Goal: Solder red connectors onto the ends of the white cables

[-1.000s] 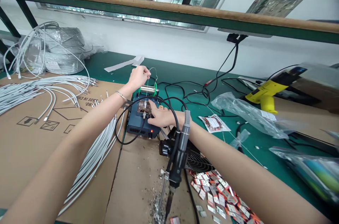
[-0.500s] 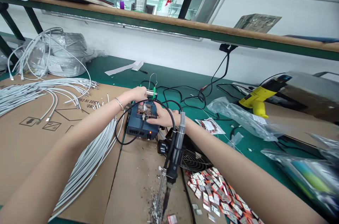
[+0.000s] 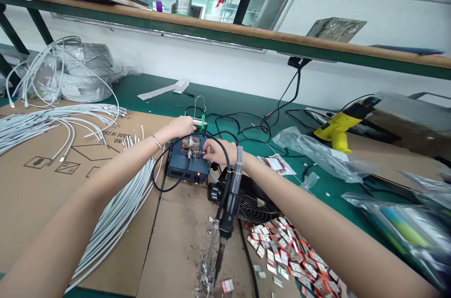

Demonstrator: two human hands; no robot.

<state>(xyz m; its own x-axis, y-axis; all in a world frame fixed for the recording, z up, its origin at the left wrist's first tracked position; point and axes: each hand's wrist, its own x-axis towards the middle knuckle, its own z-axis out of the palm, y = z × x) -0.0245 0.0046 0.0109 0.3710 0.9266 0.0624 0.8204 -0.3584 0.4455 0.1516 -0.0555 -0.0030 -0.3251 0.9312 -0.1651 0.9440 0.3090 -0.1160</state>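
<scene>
My left hand is closed at the left end of a small solder spool with green rims, which sits on top of a blue soldering station. What its fingers hold is hidden. My right hand curls its thumb and fingers against the right side of the metal mechanism on the station's top. Anything pinched there is too small to make out. A loop of thin solder wire rises above the spool. In front, a black soldering iron hangs tip down in a stand.
Grey cables lie on cardboard to the left. Small red-and-white parts are heaped at front right, near a black fan. A yellow heat gun and plastic bags lie right. A shelf spans the back.
My right hand has drawn its fingers in, from stretched over the station's top to curled at the mechanism's right side. My left hand stays by the spool. The view shifts slightly.
</scene>
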